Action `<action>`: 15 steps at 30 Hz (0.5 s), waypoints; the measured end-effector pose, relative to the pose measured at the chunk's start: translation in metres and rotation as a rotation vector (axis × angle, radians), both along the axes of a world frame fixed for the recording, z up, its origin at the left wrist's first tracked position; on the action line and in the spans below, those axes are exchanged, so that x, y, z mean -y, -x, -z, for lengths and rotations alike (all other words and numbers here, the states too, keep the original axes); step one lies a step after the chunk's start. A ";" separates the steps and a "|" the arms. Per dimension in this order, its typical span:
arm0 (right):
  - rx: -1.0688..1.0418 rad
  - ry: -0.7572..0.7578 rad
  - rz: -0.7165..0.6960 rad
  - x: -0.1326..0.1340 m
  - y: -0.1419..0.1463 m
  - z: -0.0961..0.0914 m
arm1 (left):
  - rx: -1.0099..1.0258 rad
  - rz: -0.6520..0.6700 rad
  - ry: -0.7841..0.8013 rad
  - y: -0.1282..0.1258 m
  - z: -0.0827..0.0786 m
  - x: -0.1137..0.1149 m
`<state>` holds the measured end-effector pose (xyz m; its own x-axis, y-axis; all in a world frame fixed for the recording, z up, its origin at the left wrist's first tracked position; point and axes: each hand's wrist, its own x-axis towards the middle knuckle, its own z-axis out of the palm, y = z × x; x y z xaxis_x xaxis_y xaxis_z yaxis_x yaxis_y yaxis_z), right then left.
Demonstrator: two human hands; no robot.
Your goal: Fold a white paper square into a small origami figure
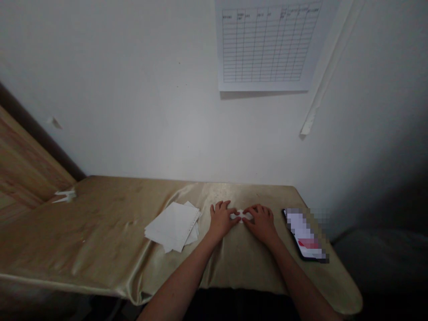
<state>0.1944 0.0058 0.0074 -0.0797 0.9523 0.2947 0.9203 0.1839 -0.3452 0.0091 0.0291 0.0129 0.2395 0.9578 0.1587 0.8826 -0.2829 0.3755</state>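
Note:
A small piece of white paper (241, 217) lies on the gold cloth-covered table (230, 263), between my two hands. My left hand (223, 219) pinches its left side with thumb and index finger, the other fingers spread off it. On the opposite side, my right hand (261, 221) grips the paper the same way, thumb and index finger closed on its edge. The paper looks folded, but its exact shape is partly covered by my fingertips. Left of my left hand rests a loose stack of white paper sheets (174, 225), one with a perforated edge.
A phone (306, 236) with its screen lit lies near the table's right edge. White scraps (67, 195) sit at the far left by a wooden board (26, 160). Behind the table rises a white wall (133, 111) with a printed grid sheet (264, 49).

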 end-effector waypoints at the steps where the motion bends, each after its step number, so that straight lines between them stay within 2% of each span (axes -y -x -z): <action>1: 0.003 -0.005 0.008 0.000 0.001 0.000 | -0.004 -0.002 0.000 -0.001 0.000 0.000; 7: -0.007 0.027 0.041 -0.003 0.003 -0.001 | -0.006 -0.010 0.036 -0.003 -0.003 0.000; 15: -0.050 0.127 0.005 -0.010 -0.007 0.002 | 0.023 0.032 0.111 0.005 -0.005 -0.006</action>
<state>0.2018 0.0162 0.0057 -0.0628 0.9826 0.1748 0.9024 0.1307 -0.4105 0.0043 0.0348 0.0180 0.2680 0.9617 0.0576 0.8646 -0.2665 0.4259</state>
